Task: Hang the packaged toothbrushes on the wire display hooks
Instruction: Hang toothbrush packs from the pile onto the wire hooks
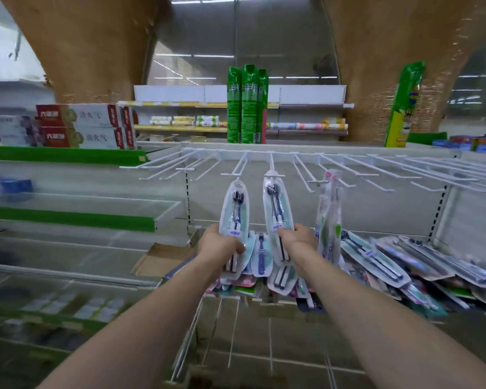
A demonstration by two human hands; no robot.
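A row of white wire display hooks (300, 167) juts out from the shelf back. My left hand (220, 244) grips a clear oval toothbrush pack (235, 211) and holds it upright just below one hook's tip. My right hand (299, 238) grips a second such pack (275, 209); its top hole sits at the tip of the middle hook (272, 171). A pink and green toothbrush pack (328, 217) hangs from the hook to the right. Below the hands lies a heap of packaged toothbrushes (390, 262) on the shelf.
Green upright packages (247, 105) stand on the top ledge behind the hooks, and one more (403, 105) at the right. Toothpaste boxes (79, 126) fill the left shelf. A cardboard piece (163, 259) lies left of the heap. Lower wire hooks (216, 327) stick out below.
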